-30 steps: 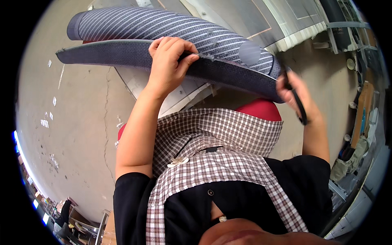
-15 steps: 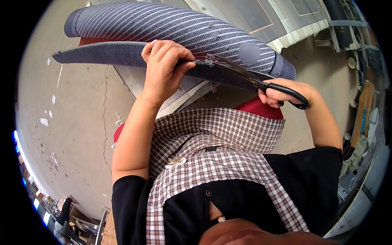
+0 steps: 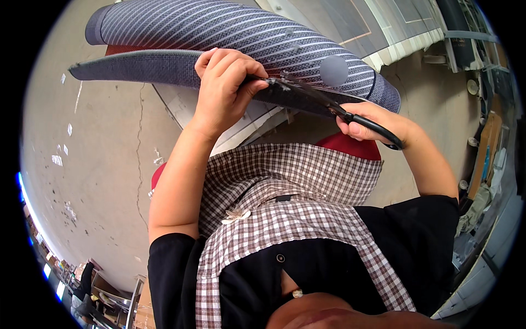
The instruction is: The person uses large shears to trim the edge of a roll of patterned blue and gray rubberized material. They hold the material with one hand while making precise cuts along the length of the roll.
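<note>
Scissors (image 3: 350, 118) advanced along mat (image 3: 164, 68), hands gripping

Bright, even daylight fills the scene, and the concrete floor (image 3: 104, 164) reads pale and nearly washed out toward the left. Shadows are soft and short: a dim band lies under the dark mat (image 3: 164, 68), where the left hand (image 3: 224, 82) grips its edge. A small grey round blur patch sits on the striped mat (image 3: 333, 70). The fisheye bends straight lines strongly near the rim and the corners are black. The chin at the lower edge is out of focus.
</note>
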`<control>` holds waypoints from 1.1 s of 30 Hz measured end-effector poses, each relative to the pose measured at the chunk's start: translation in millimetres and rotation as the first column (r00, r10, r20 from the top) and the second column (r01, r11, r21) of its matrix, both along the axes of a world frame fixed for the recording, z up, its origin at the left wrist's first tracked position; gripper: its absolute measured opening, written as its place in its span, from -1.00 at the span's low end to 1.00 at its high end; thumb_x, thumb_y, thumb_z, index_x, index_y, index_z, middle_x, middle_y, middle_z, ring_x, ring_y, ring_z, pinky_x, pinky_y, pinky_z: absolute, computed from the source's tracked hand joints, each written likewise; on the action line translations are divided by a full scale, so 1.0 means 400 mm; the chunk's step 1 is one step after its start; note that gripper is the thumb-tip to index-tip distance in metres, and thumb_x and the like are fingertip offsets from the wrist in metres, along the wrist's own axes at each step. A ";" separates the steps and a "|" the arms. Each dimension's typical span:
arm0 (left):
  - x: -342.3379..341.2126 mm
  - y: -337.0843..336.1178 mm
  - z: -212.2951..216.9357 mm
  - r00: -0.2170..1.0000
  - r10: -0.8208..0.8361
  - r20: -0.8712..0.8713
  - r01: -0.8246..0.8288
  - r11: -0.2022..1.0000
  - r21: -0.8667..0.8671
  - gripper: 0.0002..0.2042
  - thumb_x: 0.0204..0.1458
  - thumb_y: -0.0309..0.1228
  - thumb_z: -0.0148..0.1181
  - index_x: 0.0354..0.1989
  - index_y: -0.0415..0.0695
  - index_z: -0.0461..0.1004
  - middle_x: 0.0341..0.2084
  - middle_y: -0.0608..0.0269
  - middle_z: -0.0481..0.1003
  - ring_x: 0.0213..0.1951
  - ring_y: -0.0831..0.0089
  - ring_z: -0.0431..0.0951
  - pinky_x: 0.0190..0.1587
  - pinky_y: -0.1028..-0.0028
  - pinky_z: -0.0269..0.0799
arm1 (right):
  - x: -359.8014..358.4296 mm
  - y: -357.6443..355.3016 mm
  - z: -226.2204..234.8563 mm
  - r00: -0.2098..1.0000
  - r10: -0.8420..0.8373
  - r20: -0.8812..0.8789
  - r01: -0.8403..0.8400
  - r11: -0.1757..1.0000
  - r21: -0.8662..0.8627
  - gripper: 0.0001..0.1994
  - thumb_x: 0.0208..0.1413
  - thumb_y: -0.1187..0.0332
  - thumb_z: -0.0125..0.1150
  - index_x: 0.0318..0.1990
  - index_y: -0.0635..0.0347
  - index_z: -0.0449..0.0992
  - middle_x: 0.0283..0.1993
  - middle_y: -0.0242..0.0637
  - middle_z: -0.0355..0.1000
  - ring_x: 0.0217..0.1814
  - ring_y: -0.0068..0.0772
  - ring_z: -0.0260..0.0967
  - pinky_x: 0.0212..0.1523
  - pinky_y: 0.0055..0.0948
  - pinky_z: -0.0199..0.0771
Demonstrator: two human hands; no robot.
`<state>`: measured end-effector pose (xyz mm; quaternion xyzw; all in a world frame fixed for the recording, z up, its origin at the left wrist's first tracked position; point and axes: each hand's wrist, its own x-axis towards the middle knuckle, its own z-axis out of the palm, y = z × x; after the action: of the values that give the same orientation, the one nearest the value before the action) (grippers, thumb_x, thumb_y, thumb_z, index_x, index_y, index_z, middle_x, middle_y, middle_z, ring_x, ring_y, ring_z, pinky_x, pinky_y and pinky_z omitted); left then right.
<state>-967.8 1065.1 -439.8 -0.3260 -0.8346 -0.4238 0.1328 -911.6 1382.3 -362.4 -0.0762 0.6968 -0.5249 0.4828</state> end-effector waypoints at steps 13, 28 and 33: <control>0.001 0.002 -0.003 0.999 0.001 0.040 -0.001 1.000 0.002 -0.85 -0.01 -0.28 0.42 -0.34 0.07 0.56 -0.36 0.53 0.56 -0.14 0.43 0.50 0.19 0.31 0.09 | 0.046 0.038 0.037 0.999 -0.004 0.049 0.005 1.000 -0.021 -0.44 0.27 -0.24 0.14 -0.32 0.18 0.42 -0.50 -0.47 0.31 -0.46 -0.62 0.22 -0.40 -0.56 0.25; -0.001 0.000 -0.004 1.000 -0.014 -0.008 0.014 1.000 0.001 -0.85 0.00 -0.30 0.42 -0.33 0.03 0.54 -0.34 0.49 0.56 -0.15 0.42 0.51 0.14 0.34 0.12 | 0.033 0.050 0.017 0.977 -0.041 0.209 0.043 0.999 -0.002 -0.37 0.26 -0.28 0.12 -0.25 0.27 0.44 -0.51 -0.48 0.26 -0.47 -0.61 0.21 -0.41 -0.55 0.29; -0.001 0.000 -0.006 1.000 -0.024 -0.018 0.024 1.000 0.003 -0.84 0.00 -0.31 0.42 -0.33 0.00 0.54 -0.34 0.46 0.56 -0.15 0.41 0.52 0.11 0.37 0.14 | 0.027 0.053 0.010 0.967 -0.049 0.252 0.054 0.998 -0.014 -0.36 0.25 -0.29 0.13 -0.25 0.28 0.44 -0.52 -0.49 0.25 -0.47 -0.62 0.20 -0.42 -0.55 0.28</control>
<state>-968.4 1065.1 -442.2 -0.3397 -0.8286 -0.4237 0.1358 -900.7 1403.3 -358.2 0.0040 0.6264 -0.5498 0.5526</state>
